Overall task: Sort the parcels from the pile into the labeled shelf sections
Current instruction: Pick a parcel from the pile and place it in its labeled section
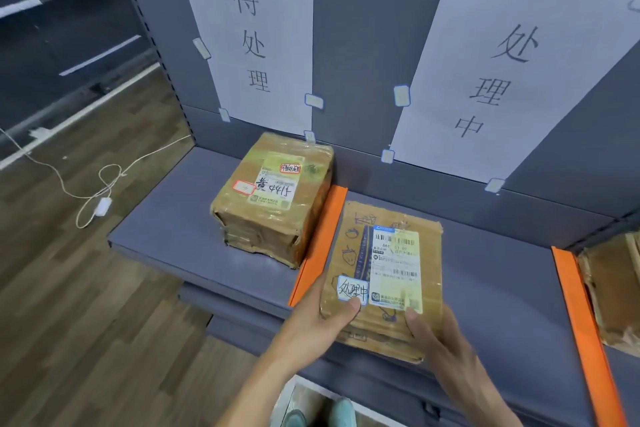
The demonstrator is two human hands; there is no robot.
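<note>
left hand point(322, 319) and right hand point(441, 340) grip parcel point(360, 253) tagged 处理中 | 待处理 sign point(252, 38) | 处理中 sign point(502, 80)

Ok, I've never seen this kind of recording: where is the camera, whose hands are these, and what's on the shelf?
There is no machine here. One camera sits on a person's head and looks down, so the two hands are the wearer's own. The left hand and right hand both grip a flat cardboard parcel at the front of a grey shelf, under the sign reading 处理中; its sticker reads the same. An orange divider separates it from a taped parcel under the sign 待处理. Past a second orange divider, at the right edge, part of another parcel shows.
</note>
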